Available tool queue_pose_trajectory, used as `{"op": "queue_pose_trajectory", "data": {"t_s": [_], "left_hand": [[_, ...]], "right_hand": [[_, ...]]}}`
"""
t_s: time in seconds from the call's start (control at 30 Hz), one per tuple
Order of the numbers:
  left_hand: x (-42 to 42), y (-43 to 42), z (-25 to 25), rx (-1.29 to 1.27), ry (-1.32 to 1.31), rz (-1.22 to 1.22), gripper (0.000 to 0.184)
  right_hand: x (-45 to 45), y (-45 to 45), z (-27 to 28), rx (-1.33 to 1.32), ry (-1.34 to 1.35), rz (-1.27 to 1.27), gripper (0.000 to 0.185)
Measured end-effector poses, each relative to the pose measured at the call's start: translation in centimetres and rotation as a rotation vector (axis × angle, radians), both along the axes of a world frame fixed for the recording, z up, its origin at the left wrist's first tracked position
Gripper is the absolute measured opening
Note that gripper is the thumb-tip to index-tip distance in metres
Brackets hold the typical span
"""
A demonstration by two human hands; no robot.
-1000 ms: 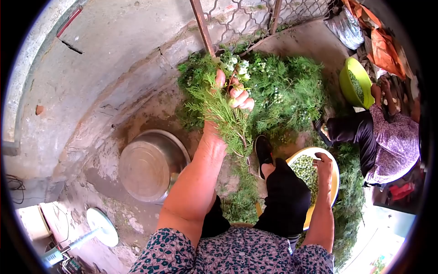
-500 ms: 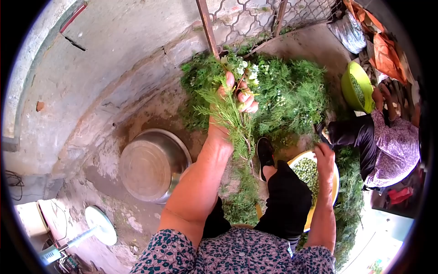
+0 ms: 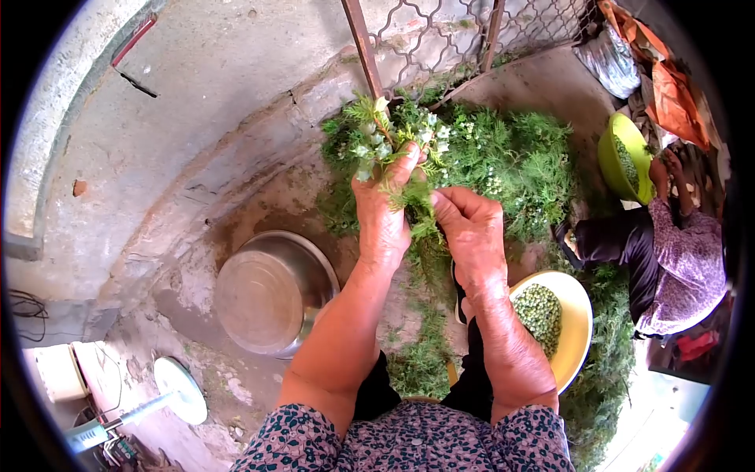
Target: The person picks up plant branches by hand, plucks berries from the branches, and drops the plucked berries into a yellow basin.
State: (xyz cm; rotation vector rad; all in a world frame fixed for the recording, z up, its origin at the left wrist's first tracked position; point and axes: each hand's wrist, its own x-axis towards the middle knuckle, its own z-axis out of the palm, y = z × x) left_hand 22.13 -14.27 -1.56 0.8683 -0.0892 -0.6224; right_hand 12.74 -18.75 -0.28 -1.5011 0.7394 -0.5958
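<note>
The left hand (image 3: 385, 208) is closed around a leafy sprig (image 3: 373, 141), its thumb pressed along the stem, with pale green berries spreading above the fingers. The right hand (image 3: 476, 232) is nearly closed, thumb and forefinger brought together at the sprig's lower leaves (what lies between the tips is too small to tell), the other fingers curled in. The sprig is held up over the ground, in front of a big heap of cut greenery (image 3: 519, 169) on the far side.

Just right of the right forearm sits a yellow bowl (image 3: 580, 322) with green berries (image 3: 539, 315) gathered toward its left side. To the left of the left forearm is a metal pot (image 3: 259, 302), its flat round base showing. At the far right, another person (image 3: 683, 252) in a purple patterned top has both hands beside a lime-green bowl (image 3: 608, 161), also holding berries.
</note>
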Motion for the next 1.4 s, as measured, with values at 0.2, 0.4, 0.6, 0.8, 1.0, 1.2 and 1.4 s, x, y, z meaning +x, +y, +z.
{"op": "queue_pose_trajectory", "data": {"t_s": [0.2,0.4,0.6,0.8,1.0,1.2,1.4], "left_hand": [[0.7,-0.2,-1.3,0.06,-0.077,0.049,0.015],[0.0,-1.0,-1.9,0.093,-0.068,0.015,0.02],[-0.7,-1.4,-1.1,0.119,-0.078,-0.056,0.021],[-0.6,-1.4,-1.9,0.041,0.021,-0.13,0.018],[-1.4,-1.4,-0.9,0.178,-0.165,-0.08,0.02],[-1.6,-1.1,-1.1,0.22,-0.239,-0.173,0.018],[-2.0,-1.2,-0.7,0.187,-0.292,-0.218,0.018]], "right_hand": [[-0.3,-0.2,-0.4,0.196,-0.204,-0.239,0.016],[-1.6,-2.3,-1.1,0.791,-0.395,-0.301,0.015],[-2.2,-1.4,-0.6,0.68,-0.42,-0.182,0.035],[-1.7,-2.5,-1.6,0.576,-0.341,-0.175,0.014],[-3.4,-5.2,-0.6,0.663,-0.546,-0.062,0.02],[-2.8,-4.6,-1.1,0.118,-0.313,-0.1,0.033],[-2.5,-5.0,-1.2,-0.047,-0.27,-0.132,0.036]]}}
